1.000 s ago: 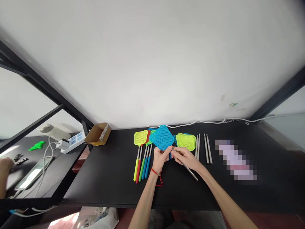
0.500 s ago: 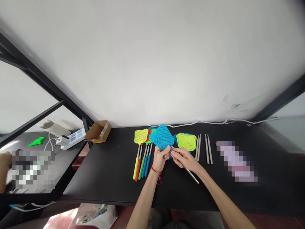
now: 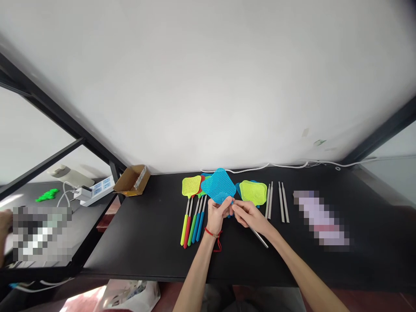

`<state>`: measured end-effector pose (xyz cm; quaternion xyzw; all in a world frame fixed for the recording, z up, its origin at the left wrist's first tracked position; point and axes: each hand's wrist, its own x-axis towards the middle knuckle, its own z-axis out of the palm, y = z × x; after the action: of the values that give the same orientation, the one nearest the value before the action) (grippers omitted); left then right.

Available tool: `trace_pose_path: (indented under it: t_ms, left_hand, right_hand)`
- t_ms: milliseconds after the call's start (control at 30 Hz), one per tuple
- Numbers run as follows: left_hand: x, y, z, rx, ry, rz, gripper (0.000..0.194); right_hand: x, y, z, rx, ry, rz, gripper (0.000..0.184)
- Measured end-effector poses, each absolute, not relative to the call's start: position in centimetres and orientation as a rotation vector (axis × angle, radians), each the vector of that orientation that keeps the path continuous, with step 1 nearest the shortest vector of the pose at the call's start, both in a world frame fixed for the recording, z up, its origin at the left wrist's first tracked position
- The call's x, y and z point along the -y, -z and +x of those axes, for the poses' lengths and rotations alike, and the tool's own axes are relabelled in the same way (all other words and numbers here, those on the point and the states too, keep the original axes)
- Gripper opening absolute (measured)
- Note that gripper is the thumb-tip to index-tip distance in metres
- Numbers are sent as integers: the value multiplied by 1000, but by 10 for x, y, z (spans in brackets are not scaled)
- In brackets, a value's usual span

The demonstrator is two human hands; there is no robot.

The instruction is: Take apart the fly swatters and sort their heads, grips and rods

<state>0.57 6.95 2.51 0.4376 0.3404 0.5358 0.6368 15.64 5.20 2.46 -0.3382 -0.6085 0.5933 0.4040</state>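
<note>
Here's a blue plastic mesh fly swatter head, held up just above the black counter! The left hand has its fingers curled tight around the swatter's base, while the right hand pinches in at the neck, a bare steel rod running out from that grip. Just left, a row of swatters with bright handles; just right, a lime-green mesh swatter head and loose grey rods.

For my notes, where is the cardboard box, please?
In head view, the cardboard box sits on the black table's back left corner, left of the fly swatters.
</note>
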Motion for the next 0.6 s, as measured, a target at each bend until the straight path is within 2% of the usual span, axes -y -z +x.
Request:
trace_pose_path:
  t_ms: [133,333,500,600]
  left_hand:
    - [-69,-26,5,-801,-1228,1048,40]
    - [-70,-22,9,-718,-1221,910,51]
    - [-82,-31,-13,-714,-1400,743,42]
    - [-88,-37,-32,-736,-1465,717,40]
  right_hand:
    - [-51,-30,156,1609,-1404,-908,40]
    - [-50,-30,154,1583,-1463,-877,42]
    - [-43,-31,156,1514,-1624,-810,42]
    - [-43,-29,161,1473,-1610,-804,42]
